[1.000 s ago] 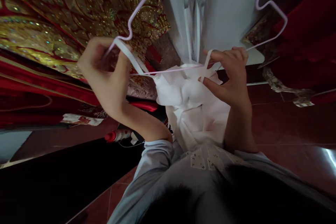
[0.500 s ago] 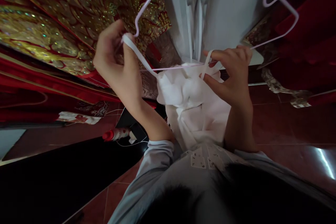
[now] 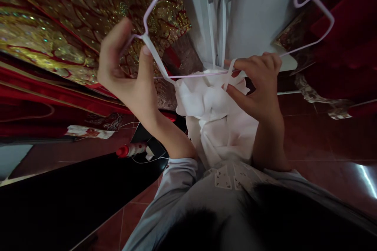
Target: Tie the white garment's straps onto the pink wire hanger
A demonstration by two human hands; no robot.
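A pale pink wire hanger (image 3: 314,0) is held up in front of me. A white garment (image 3: 218,117) with thin white straps hangs below its bottom bar. My left hand (image 3: 126,74) is closed, pinching the left strap (image 3: 156,60) against the hanger's left notch. My right hand (image 3: 259,82) is closed too, its fingers hooking the right strap (image 3: 231,71) near the hanger's bottom bar.
Red and gold sequinned cloth (image 3: 73,27) hangs at the left. A white cabinet or door (image 3: 253,11) stands straight ahead, dark red cloth (image 3: 350,47) at the right. A red and white bottle (image 3: 131,150) lies on the red tiled floor (image 3: 324,137) beside a black surface (image 3: 73,196).
My left hand has carried the left strap upward and onto the hanger's left notch. The hanger shifted slightly right. My right hand stayed in place with the other strap.
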